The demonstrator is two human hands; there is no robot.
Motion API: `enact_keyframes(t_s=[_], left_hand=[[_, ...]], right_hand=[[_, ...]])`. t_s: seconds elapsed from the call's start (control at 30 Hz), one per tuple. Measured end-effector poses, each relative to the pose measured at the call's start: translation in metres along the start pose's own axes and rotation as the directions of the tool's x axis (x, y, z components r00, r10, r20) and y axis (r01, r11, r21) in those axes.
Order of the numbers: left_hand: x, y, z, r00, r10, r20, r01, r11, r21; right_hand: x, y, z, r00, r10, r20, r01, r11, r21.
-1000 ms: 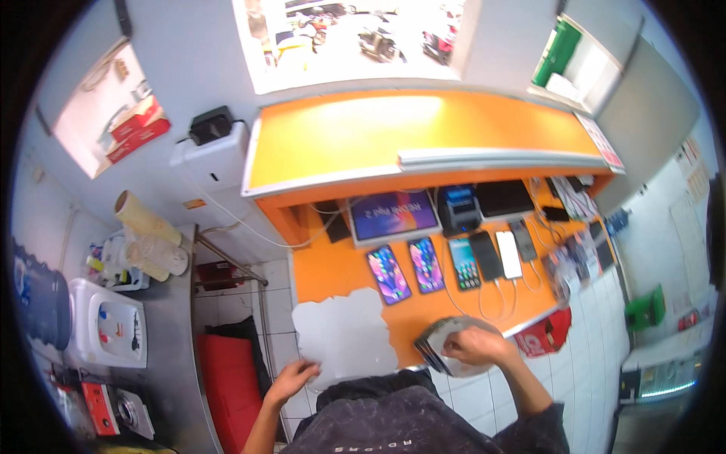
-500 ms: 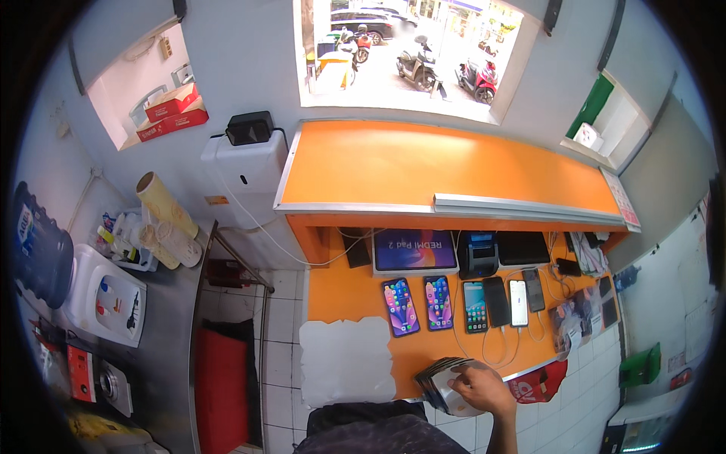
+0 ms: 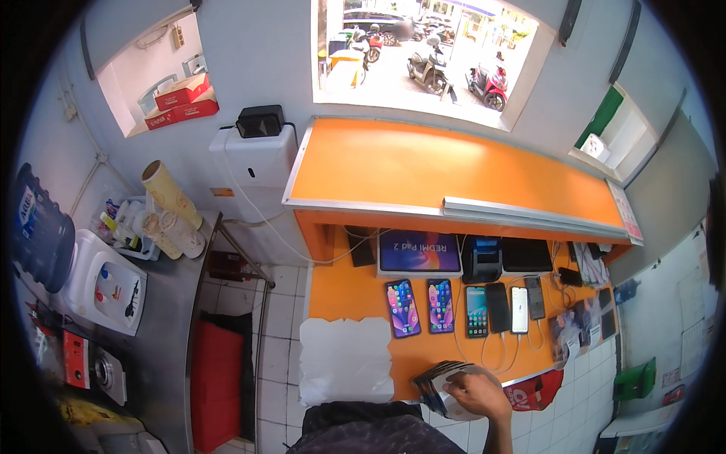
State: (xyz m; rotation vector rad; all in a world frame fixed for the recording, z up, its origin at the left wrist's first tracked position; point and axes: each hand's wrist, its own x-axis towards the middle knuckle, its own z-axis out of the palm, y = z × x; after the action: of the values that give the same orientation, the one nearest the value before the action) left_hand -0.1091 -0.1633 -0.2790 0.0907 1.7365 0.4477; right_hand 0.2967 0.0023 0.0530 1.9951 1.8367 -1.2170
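At the front edge of the orange counter (image 3: 412, 352), my right hand (image 3: 480, 395) is closed on a fanned stack of flat, dark-edged pieces (image 3: 439, 386) with a pale top face. Its fingers curl over the top piece; what kind of pieces they are I cannot make out. My left hand does not show. Left of the stack lies a white sheet with wavy edges (image 3: 346, 359). Beyond it are two lit phones, one (image 3: 403, 309) beside the other (image 3: 440, 306). Further right lie a teal-screened phone (image 3: 476, 312), a dark phone (image 3: 497, 308) and a white-screened phone (image 3: 519, 309).
A tablet box (image 3: 420, 251) and a small black printer (image 3: 482, 259) stand under the raised orange shelf (image 3: 454, 163). Charging cables cross the counter's right side. A red bag (image 3: 538, 392) hangs by the front edge. To the left stands a steel table (image 3: 162, 318) with a water dispenser (image 3: 102, 291).
The whole view has shifted slightly. My right hand stays on the stack in nearly the same place, and the phones have not moved.
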Motion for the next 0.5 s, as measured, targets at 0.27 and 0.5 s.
enact_keyframes(t_s=[0.27,0.5], left_hand=[[-0.017,-0.077,-0.046,0.991,-0.075,0.107,0.054,0.980,0.189],[-0.030,-0.022,-0.110,0.759,-0.240,0.606,-0.512,0.354,0.782]], right_hand=[[-0.049,-0.032,-0.005,0.851,-0.222,-0.476,0.390,0.874,0.289],[0.007,-0.067,0.087,0.857,-0.514,0.032,0.419,0.731,0.539]])
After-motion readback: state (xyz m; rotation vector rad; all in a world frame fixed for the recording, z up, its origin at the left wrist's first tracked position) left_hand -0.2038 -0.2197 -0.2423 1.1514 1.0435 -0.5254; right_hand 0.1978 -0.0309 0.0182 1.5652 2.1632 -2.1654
